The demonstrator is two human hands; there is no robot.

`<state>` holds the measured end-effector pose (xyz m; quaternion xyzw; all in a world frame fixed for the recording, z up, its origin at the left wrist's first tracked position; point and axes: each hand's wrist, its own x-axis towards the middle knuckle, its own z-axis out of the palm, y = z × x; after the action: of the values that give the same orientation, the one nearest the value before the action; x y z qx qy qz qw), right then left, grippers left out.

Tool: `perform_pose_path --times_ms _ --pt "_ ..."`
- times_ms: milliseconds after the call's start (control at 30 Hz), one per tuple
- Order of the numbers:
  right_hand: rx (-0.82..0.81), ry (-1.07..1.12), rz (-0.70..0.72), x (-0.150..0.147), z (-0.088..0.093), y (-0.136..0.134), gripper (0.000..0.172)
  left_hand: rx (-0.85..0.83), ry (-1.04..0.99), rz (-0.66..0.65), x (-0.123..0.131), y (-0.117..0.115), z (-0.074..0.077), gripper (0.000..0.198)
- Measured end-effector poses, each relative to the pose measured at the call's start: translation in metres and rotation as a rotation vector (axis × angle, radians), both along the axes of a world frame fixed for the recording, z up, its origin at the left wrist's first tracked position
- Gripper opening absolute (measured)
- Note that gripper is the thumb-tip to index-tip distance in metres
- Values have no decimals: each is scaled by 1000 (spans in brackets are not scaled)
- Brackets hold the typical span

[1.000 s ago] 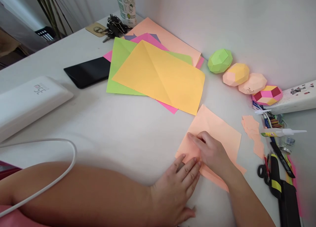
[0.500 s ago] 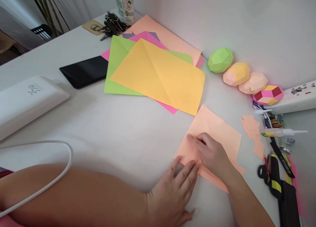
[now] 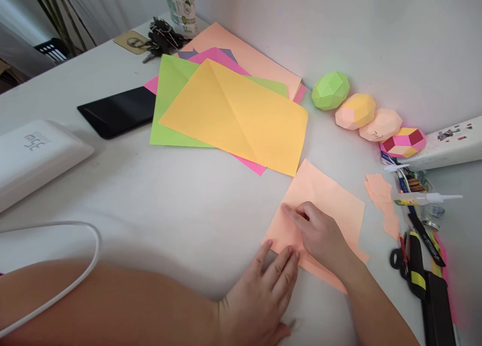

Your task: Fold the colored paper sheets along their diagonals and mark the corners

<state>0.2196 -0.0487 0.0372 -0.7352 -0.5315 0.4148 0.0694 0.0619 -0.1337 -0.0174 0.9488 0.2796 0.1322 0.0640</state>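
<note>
A peach sheet of paper [image 3: 335, 198] lies on the table with a folded strip along its lower edge and a small tab at its right corner. My left hand [image 3: 265, 291] rests palm down with spread fingers, their tips touching the sheet's lower left edge. On the sheet lies my right hand [image 3: 320, 230], one digit stretched towards the upper left edge and pressing the paper. Its other fingers are curled under. I see nothing held in it, though the palm side is hidden.
Yellow [image 3: 241, 115] and green paper [image 3: 160, 120] lie stacked beside a black phone [image 3: 116, 112]. Faceted paper shapes [image 3: 331, 91] line the wall. Peach scraps [image 3: 380, 193], scissors [image 3: 399, 258] and a cutter [image 3: 416, 265] lie right. A white power bank [image 3: 41, 157] and cable [image 3: 96, 255] are left.
The view has shifted slightly, so most things sit a little further left. Both hands keep the same places and poses on the peach paper.
</note>
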Motion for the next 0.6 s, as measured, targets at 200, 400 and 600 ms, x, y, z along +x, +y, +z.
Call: perform_pose_path --times_ms 200,400,600 --pt "-12 3 -23 2 -5 -2 49 1 3 -4 0 1 0 77" --pt "10 10 -24 1 -4 -2 50 10 -6 -1 0 -1 0 77" --pt "10 1 -24 1 -6 -2 49 18 3 3 0 -3 0 72"
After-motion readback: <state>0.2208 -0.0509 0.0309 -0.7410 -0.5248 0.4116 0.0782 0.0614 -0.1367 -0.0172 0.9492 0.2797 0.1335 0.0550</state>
